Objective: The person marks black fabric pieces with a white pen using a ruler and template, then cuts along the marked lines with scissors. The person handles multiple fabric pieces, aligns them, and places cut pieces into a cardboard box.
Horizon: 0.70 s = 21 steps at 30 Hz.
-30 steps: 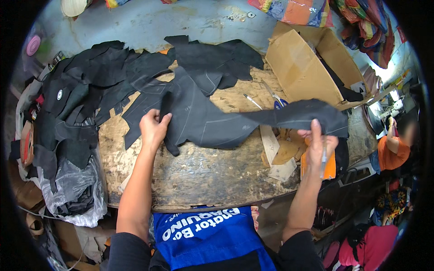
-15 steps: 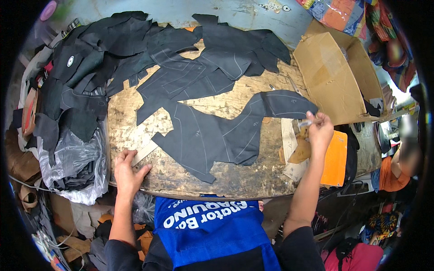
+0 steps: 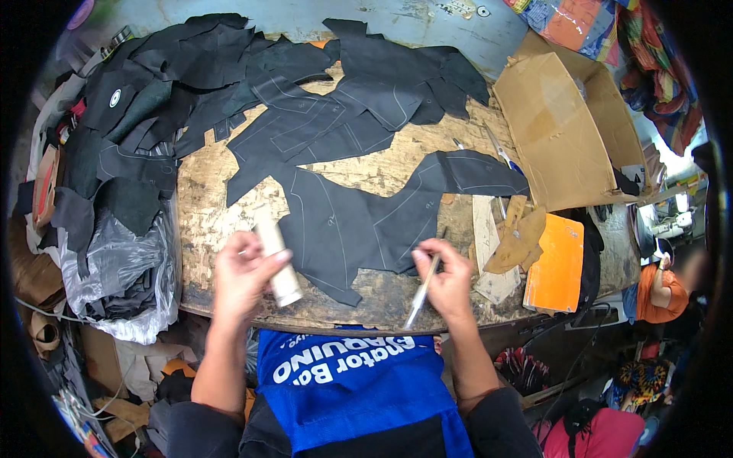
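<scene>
My left hand [image 3: 243, 275] is raised over the near left of the table, thumb and fingers pinching a flat cream strip [image 3: 269, 237]. Motion blurs the strip a little. In my right hand [image 3: 448, 281] is a slim pen [image 3: 421, 299], its clear end pointing down toward the table's near edge. Between the hands and just beyond them lies a large black leather piece [image 3: 328, 229] marked with pale outlines. More marked black leather [image 3: 321, 130] overlaps in the middle of the table.
Black leather scraps [image 3: 183, 61] are heaped at the far left, above a clear plastic bag [image 3: 118, 267]. On the right are brown and cream pattern pieces [image 3: 513, 248], an orange folder [image 3: 556, 263], scissors [image 3: 500, 149] and an open cardboard box [image 3: 550, 130]. Another person [image 3: 660, 290] sits beyond the table.
My left hand has lifted the cream strip off the table and brought it rightward. My right hand has moved left and nearer with the pen, away from the leather's right end.
</scene>
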Each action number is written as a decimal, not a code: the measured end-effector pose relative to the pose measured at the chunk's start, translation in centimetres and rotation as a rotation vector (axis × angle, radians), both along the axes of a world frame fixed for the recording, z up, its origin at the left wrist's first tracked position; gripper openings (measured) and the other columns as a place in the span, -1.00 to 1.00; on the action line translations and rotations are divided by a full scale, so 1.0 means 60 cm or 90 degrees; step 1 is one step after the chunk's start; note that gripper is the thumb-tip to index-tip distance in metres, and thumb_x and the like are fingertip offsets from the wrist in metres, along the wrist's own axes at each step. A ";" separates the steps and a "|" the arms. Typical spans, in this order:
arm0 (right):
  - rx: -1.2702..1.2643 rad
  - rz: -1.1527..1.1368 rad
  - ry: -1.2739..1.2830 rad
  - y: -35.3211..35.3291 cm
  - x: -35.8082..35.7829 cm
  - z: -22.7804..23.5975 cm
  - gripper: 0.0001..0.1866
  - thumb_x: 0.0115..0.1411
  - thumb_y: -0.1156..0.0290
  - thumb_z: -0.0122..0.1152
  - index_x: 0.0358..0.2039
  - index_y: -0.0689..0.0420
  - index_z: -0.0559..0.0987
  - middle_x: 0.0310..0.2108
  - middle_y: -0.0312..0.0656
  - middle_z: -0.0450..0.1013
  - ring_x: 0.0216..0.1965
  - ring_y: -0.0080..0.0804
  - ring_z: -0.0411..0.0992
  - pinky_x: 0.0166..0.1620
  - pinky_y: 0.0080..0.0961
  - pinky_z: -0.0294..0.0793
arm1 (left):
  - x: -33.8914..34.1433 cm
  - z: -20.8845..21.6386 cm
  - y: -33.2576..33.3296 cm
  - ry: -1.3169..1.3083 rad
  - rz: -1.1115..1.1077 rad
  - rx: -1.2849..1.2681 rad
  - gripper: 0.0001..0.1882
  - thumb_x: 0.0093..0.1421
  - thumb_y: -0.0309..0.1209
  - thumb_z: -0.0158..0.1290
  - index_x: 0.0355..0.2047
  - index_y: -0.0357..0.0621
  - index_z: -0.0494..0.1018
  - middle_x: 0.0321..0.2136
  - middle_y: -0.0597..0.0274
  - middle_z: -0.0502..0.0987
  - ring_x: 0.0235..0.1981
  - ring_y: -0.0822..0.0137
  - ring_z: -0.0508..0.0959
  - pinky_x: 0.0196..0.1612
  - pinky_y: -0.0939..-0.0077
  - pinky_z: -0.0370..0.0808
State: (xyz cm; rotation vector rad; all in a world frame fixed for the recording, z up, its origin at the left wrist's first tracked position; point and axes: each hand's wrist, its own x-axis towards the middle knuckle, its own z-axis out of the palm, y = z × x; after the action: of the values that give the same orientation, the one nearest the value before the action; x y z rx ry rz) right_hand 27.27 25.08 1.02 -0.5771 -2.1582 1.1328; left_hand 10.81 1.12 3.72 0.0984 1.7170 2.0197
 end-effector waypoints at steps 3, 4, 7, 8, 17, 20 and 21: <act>0.097 0.044 -0.011 -0.022 -0.016 -0.007 -0.84 0.01 0.53 0.32 -0.37 0.26 0.55 -0.44 -0.10 0.52 -0.41 -0.31 0.52 -0.32 -0.51 0.47 | 0.007 -0.019 0.089 0.025 -0.089 -0.051 -0.68 0.00 -0.50 0.27 -0.36 -0.15 0.30 -0.45 0.26 0.48 -0.56 0.55 0.48 -0.58 0.69 0.42; 0.117 0.056 -0.009 -0.024 -0.018 -0.008 -0.84 0.00 0.53 0.32 -0.38 0.25 0.55 -0.44 -0.10 0.52 -0.42 -0.27 0.51 -0.32 -0.49 0.47 | 0.010 -0.024 0.105 0.178 -0.089 -0.191 -0.67 -0.03 -0.46 0.30 -0.37 -0.20 0.34 -0.47 0.25 0.48 -0.58 0.56 0.45 -0.59 0.67 0.39; 0.145 0.077 -0.008 -0.023 -0.019 -0.008 -0.81 -0.04 0.53 0.34 -0.37 0.23 0.56 -0.43 -0.08 0.52 -0.37 -0.18 0.50 -0.30 -0.41 0.47 | 0.009 -0.032 0.113 0.514 -0.081 -0.458 -0.53 -0.14 -0.22 0.37 -0.27 -0.22 0.50 -0.34 0.15 0.48 -0.39 0.36 0.44 -0.27 0.35 0.38; 0.159 0.086 -0.008 -0.023 -0.017 -0.009 -0.80 -0.05 0.53 0.35 -0.37 0.22 0.56 -0.42 -0.08 0.52 -0.34 -0.17 0.49 -0.28 -0.39 0.47 | 0.010 -0.034 0.111 0.608 -0.083 -0.500 -0.49 -0.16 -0.17 0.36 -0.24 -0.18 0.51 -0.29 0.13 0.47 -0.30 0.30 0.44 -0.17 0.25 0.34; 0.282 0.168 -0.058 -0.047 -0.025 -0.026 -0.79 -0.11 0.49 0.36 -0.39 0.10 0.57 -0.32 -0.26 0.57 -0.12 -0.11 0.41 -0.04 -0.15 0.30 | -0.023 -0.050 0.133 0.651 -0.339 -0.602 -0.33 -0.16 0.13 0.23 0.00 0.27 0.49 0.26 -0.16 0.06 0.32 -0.11 -0.06 0.14 -0.52 -0.27; 0.277 0.167 -0.056 -0.048 -0.022 -0.029 -0.81 -0.08 0.52 0.32 -0.38 0.10 0.58 -0.30 -0.25 0.57 -0.12 -0.11 0.40 -0.04 -0.14 0.29 | -0.030 -0.055 0.130 0.646 -0.346 -0.576 -0.33 -0.19 0.12 0.25 -0.02 0.26 0.51 0.26 -0.14 0.06 0.33 -0.10 -0.07 0.17 -0.48 -0.27; 0.273 0.168 -0.056 -0.047 -0.022 -0.030 -0.81 -0.07 0.52 0.32 -0.37 0.10 0.58 -0.30 -0.24 0.57 -0.12 -0.11 0.40 -0.04 -0.15 0.30 | -0.029 -0.057 0.129 0.645 -0.343 -0.571 -0.33 -0.19 0.12 0.25 -0.03 0.25 0.52 0.26 -0.14 0.07 0.32 -0.10 -0.06 0.17 -0.46 -0.27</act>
State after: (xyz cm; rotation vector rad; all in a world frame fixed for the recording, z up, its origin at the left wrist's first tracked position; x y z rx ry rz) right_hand 25.97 22.25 -0.77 -0.1558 -2.5085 0.7414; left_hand 9.06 8.85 0.33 1.2649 2.6065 0.6497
